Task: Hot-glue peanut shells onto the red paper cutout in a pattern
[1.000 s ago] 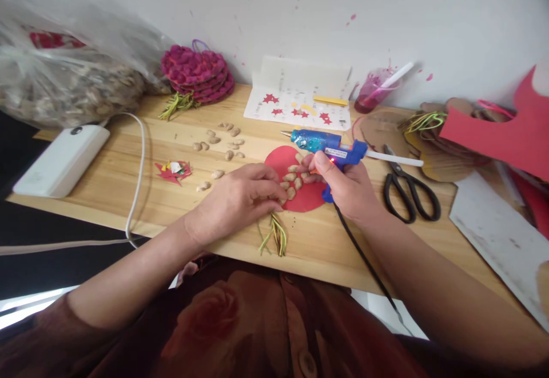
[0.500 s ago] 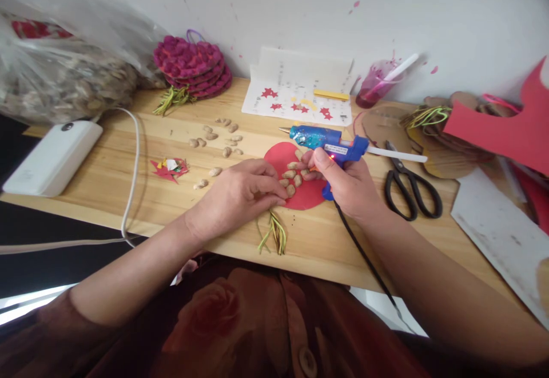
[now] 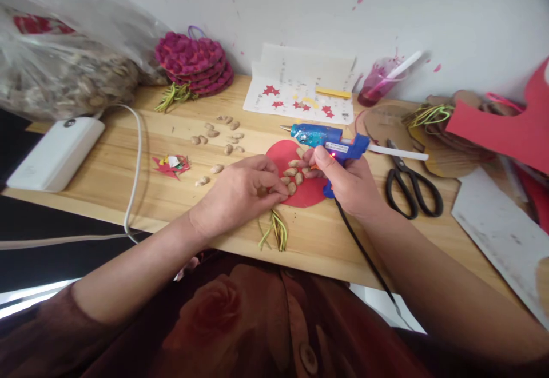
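Note:
A red paper disc (image 3: 306, 198) lies on the wooden table with several peanuts (image 3: 299, 178) in its middle. My left hand (image 3: 246, 189) reaches over the disc's left side, fingertips pinched at a peanut among the group. In my right hand (image 3: 347, 183) is a blue glue gun (image 3: 319, 134), its nozzle pointing left above the disc and a white glue stick out of its back. Some right fingertips are close to the peanuts. Below the disc a green tassel (image 3: 278, 232) hangs toward the table's front edge. Loose peanuts (image 3: 212, 133) lie left of the disc.
Black scissors (image 3: 412, 186) and cardboard shapes lie right. Behind are paper with red stars (image 3: 300, 95), a cup of pink liquid (image 3: 377, 86) and pink bumpy discs (image 3: 193, 63). A power bank (image 3: 55, 155), its cable, a bag of shells (image 3: 77, 75) and red scraps (image 3: 171, 165) sit left.
The whole view has shifted slightly. Both hands keep nearly the same places, my left fingertips at the peanuts and the glue gun in my right hand.

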Motion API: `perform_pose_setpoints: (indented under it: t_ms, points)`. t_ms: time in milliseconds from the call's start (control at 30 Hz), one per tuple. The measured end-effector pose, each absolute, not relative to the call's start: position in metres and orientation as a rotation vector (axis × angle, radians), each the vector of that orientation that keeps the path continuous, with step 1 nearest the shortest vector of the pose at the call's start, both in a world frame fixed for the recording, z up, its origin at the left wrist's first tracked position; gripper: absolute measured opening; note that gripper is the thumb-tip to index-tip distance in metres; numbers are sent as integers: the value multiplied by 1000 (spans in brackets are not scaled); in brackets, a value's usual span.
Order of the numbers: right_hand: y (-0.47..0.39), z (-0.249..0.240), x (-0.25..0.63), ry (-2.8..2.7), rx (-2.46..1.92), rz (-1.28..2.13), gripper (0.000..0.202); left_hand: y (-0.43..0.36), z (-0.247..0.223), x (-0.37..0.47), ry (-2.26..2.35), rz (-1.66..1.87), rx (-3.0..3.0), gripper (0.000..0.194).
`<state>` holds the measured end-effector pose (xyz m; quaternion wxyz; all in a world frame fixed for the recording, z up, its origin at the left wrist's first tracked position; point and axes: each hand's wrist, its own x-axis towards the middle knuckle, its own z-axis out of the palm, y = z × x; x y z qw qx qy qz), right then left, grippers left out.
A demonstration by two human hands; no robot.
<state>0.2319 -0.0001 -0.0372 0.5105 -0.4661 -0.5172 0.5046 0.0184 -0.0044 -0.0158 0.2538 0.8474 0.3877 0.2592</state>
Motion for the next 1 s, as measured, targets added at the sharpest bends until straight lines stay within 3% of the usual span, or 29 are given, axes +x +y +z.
perform_pose_setpoints:
  t_ms: [400,1000]
  points:
    - [2,-39,231,-1220,-1123,1221,37,7,-12,6,1031,683,2022,12]
    - [1,-39,233,-1252,-1123,1211,36,14,-6,30,1236,467,2131,15]
